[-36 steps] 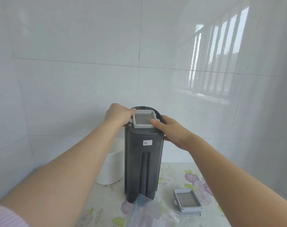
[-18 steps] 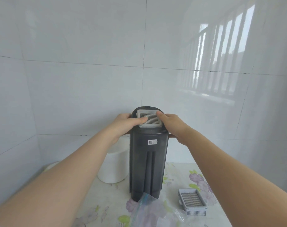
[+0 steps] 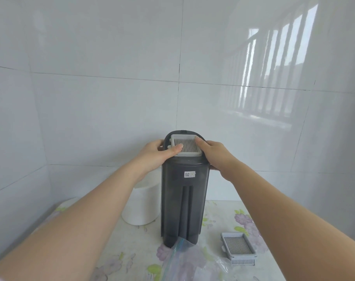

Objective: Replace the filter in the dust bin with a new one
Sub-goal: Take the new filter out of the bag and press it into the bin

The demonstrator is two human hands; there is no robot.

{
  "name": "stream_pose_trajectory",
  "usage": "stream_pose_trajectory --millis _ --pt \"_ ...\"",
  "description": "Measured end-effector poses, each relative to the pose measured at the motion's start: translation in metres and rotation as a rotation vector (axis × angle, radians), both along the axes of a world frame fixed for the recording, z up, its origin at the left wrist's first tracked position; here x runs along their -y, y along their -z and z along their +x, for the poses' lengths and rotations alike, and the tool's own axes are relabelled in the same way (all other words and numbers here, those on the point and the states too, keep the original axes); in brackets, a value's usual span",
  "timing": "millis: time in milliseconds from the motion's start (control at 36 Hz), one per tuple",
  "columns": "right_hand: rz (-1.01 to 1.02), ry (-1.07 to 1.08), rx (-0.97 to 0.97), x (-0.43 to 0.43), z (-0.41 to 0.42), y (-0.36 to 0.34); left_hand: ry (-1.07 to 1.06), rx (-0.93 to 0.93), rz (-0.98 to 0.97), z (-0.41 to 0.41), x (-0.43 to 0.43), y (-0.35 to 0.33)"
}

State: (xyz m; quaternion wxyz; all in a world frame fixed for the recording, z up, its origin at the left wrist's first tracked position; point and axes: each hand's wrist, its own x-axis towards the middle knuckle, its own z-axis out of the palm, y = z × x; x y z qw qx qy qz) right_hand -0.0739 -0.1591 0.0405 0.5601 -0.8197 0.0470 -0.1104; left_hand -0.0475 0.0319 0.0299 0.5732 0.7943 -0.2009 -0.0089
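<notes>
A tall dark grey dust bin (image 3: pixel 183 201) stands upright on the flowered table. A white-framed pleated filter (image 3: pixel 186 145) sits in the opening at its top. My left hand (image 3: pixel 155 154) grips the bin's upper left side, its thumb lying on the filter's left edge. On the upper right side rests my right hand (image 3: pixel 216 154), thumb pressing on the filter's right edge. A second filter (image 3: pixel 238 246) with a grey frame lies flat on the table to the bin's right.
A white round container (image 3: pixel 142 207) stands behind and left of the bin. A clear plastic zip bag (image 3: pixel 189 262) lies in front of the bin's base. White tiled walls close in behind and at both sides. The table (image 3: pixel 223 220) has a flowered cover.
My left hand has come from the bin's back left corner round to its side, thumb now on the filter. The filter sits lower and squarer in the opening. The right hand has shifted slightly.
</notes>
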Motion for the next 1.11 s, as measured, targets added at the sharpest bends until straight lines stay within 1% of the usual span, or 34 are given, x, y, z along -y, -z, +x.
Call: stream_pose_trajectory --millis 111,195,361,445,528,695,778,945,1112 --pt "0.092 -0.103 -0.068 0.003 -0.012 0.002 0.030 -0.029 -0.044 -0.006 -0.003 0.007" --pt "0.116 -0.170 -0.095 0.007 -0.018 0.007 0.060 -0.058 -0.039 -0.012 -0.005 0.010" --pt "0.073 -0.240 -0.143 0.013 -0.031 0.021 0.068 -0.083 0.031 -0.024 -0.007 0.025" --pt "0.002 -0.257 -0.135 0.014 -0.038 0.033 0.038 -0.077 0.115 -0.032 -0.006 0.035" --pt "-0.080 -0.255 -0.148 0.013 -0.043 0.045 -0.014 -0.071 0.199 -0.036 -0.004 0.047" --pt "-0.091 -0.229 -0.077 0.009 -0.047 0.061 -0.097 0.011 0.238 -0.041 0.005 0.056" --pt "-0.061 -0.218 -0.029 0.009 -0.043 0.064 -0.128 0.028 0.235 -0.042 0.008 0.054" --pt "-0.024 -0.193 -0.006 0.016 -0.036 0.067 -0.169 0.009 0.228 -0.038 0.015 0.055" --pt "0.012 -0.153 0.018 0.032 -0.023 0.072 -0.156 0.010 0.220 -0.027 0.034 0.054"
